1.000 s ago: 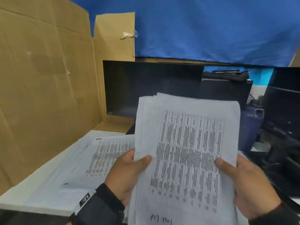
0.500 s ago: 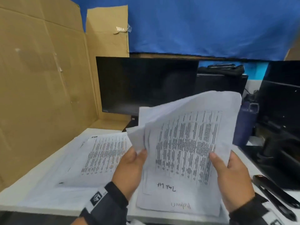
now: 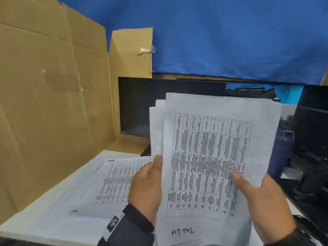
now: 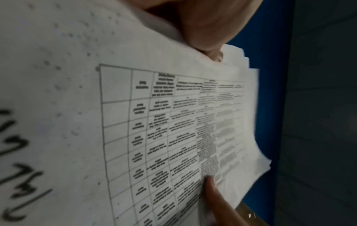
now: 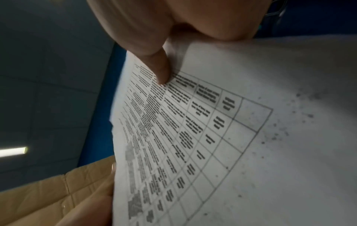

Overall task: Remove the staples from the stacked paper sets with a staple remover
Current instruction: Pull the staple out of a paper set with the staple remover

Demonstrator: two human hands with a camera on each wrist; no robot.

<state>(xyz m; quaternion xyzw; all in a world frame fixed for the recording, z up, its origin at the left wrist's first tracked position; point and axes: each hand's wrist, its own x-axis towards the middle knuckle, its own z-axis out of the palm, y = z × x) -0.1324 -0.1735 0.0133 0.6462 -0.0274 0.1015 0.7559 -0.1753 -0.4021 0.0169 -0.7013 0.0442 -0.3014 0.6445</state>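
Observation:
I hold a set of printed paper sheets point(image 3: 213, 153) upright in front of me, with a table of text on the top page and handwriting at its lower edge. My left hand point(image 3: 147, 183) grips the set's left edge, its thumb point(image 4: 203, 26) lying on the front. My right hand point(image 3: 260, 197) grips the right edge, its thumb point(image 5: 156, 64) pressed on the printed table. At the top left the sheets are fanned slightly apart. More printed paper sets point(image 3: 110, 181) lie flat on the white table point(image 3: 44, 215) to the left. I cannot make out any staple or staple remover.
A cardboard wall point(image 3: 53, 121) stands along the left. A dark monitor point(image 3: 138, 107) is behind the papers and a blue cloth point(image 3: 230, 41) hangs above it. A dark blue bottle point(image 3: 282, 144) and black equipment point(image 3: 312, 139) crowd the right side.
Half a second ago the held set was bent forward with its top drooping. It is now lifted higher and straight again, with both hands still on its edges.

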